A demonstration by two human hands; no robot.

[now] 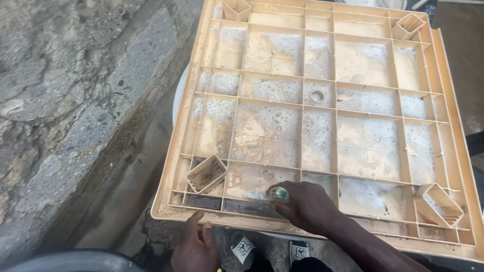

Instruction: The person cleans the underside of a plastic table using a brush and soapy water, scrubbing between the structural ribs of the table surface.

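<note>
My right hand [307,206] fingers pinch a small green scrubber [279,194] against the soapy ribs | left hand [195,257] curls around near rim of upturned beige plastic tabletop [337,86] (resting on a white bucket [181,91]) | stiff, light, probably slippery; hold the rim.

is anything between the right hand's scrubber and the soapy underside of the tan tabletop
Nothing visible: the right hand presses the green scrubber straight onto the upturned tan tabletop, while the left hand grips its near edge.
</note>
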